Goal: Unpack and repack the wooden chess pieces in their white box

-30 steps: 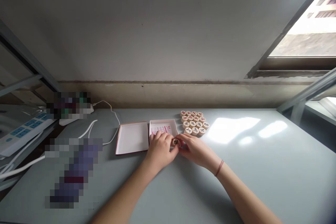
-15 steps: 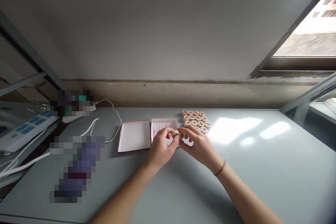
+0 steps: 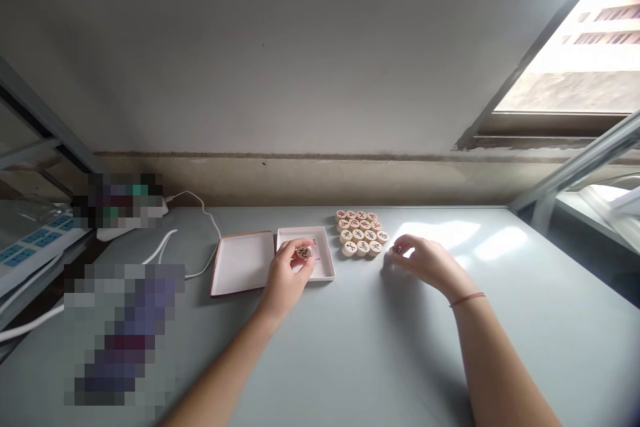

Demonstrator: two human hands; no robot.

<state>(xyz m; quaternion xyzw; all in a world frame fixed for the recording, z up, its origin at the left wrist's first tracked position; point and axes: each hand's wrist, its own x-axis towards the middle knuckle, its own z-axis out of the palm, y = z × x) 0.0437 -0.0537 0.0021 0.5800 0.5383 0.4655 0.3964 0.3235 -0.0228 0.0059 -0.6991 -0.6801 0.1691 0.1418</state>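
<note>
My left hand (image 3: 289, 275) pinches a round wooden piece with a black character (image 3: 303, 252) over the white box (image 3: 325, 268), where some pink-marked material shows. To the right, my right hand (image 3: 425, 260) grips another small round piece (image 3: 399, 250) between thumb and fingers, partly hidden, just beside the block of pieces. That block (image 3: 364, 233) is several stacked round pieces in rows, red characters at the back and black ones in front. An open box lid (image 3: 243, 263), white inside, lies left of the box.
A white power strip (image 3: 35, 247) and white cables (image 3: 213, 227) lie on the left of the grey table (image 3: 320, 360). A blurred purple object (image 3: 135, 327) is at the front left. Behind stands a wall; a metal bar (image 3: 580, 167) rises at the right.
My hands have moved apart: the right went rightward with a piece to the block's right edge, while the left stays over the box holding its piece. The view has shifted slightly right.
</note>
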